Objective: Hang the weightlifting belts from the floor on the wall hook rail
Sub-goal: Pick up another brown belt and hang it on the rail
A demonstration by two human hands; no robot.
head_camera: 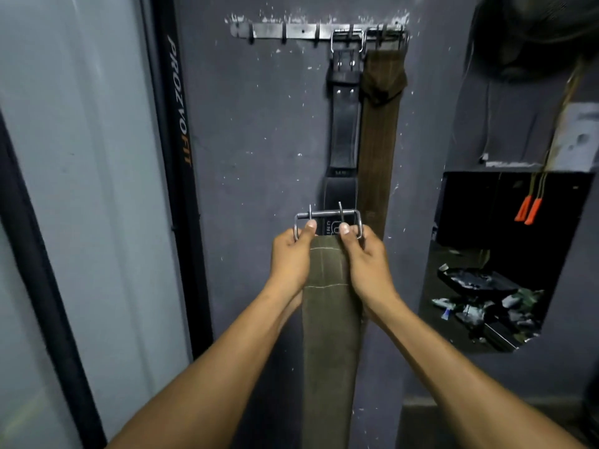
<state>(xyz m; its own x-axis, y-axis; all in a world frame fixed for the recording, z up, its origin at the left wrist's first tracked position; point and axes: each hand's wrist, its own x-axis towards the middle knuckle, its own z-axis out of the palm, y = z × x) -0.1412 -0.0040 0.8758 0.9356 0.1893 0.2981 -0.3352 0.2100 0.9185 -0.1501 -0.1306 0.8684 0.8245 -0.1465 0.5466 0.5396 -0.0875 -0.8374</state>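
**Olive belt held up below the hook rail**

At far left, a black upright point(176, 124) with lettering stands against the grey wall point(259, 140). The left hand point(290, 259) grips the left side of the steel buckle point(328, 222), thumb on top; the olive belt point(329, 335) hangs straight down between both forearms. The right hand point(366, 260) grips the buckle's right side. Above, the hook rail point(291, 30) carries a black belt point(345, 124) and, just beside it, a brown belt point(379, 140). Orange handles point(528, 210) dangle at right.
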